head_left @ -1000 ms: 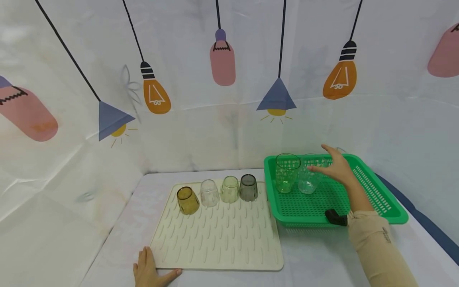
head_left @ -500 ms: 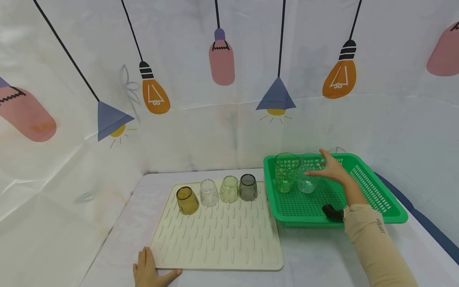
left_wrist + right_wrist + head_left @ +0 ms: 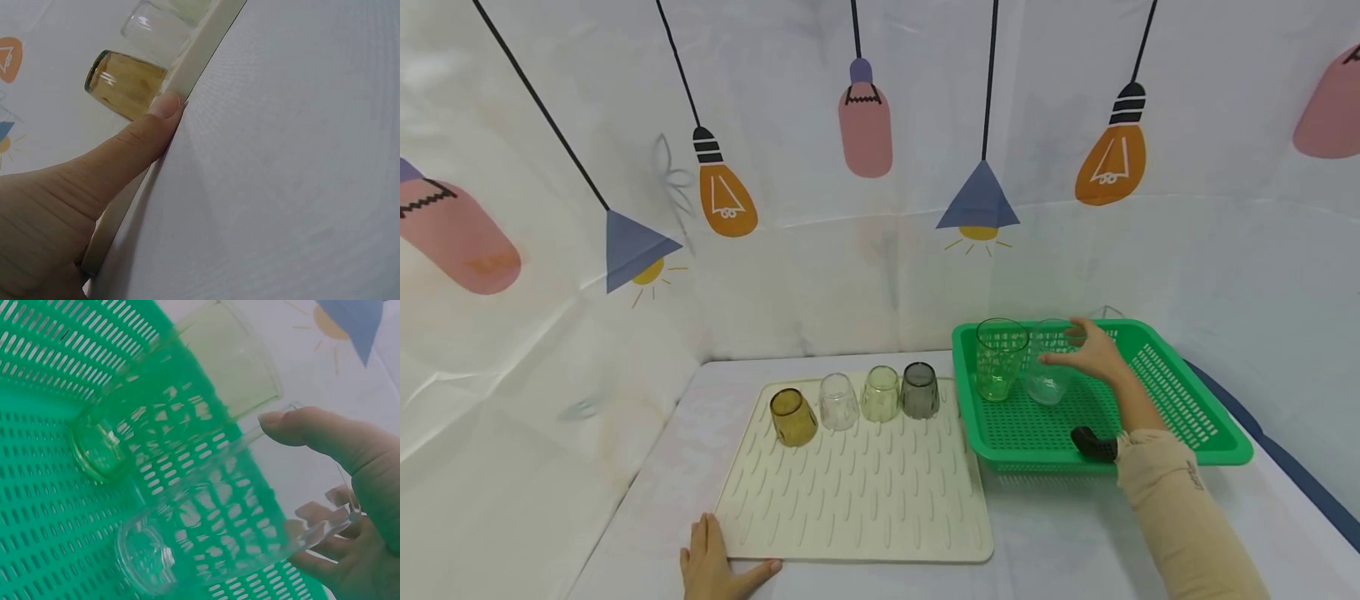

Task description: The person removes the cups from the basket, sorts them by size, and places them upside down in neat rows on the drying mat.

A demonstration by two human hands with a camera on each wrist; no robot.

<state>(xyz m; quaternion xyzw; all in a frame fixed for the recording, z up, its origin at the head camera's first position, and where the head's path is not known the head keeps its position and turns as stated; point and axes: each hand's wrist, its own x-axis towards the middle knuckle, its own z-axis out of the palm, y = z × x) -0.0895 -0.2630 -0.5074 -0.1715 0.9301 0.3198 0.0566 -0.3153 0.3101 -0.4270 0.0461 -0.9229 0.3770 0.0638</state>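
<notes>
In the head view my right hand (image 3: pixel 1097 354) grips a tall clear glass (image 3: pixel 1047 386) near its rim, inside the green basket. The right wrist view shows the thumb on one side of this clear glass (image 3: pixel 206 531) and the fingers round the other. Beside it stands a tall green-tinted glass (image 3: pixel 997 379). My left hand (image 3: pixel 709 571) rests at the near left corner of a cream ridged mat (image 3: pixel 857 492), fingers along its left side. Its thumb (image 3: pixel 134 140) lies against the mat's front edge in the left wrist view.
Along the mat's far side stand an amber tumbler (image 3: pixel 793 418), a clear tumbler (image 3: pixel 838 402), a pale green tumbler (image 3: pixel 880 394) and a grey tumbler (image 3: pixel 920 392). The green basket (image 3: pixel 1052 459) stands right of the mat. A printed white sheet (image 3: pixel 820 283) hangs behind the table.
My right hand has come down and slightly left onto the tall clear glass, and its fingers have closed round it. The left hand has stayed at the mat's corner.
</notes>
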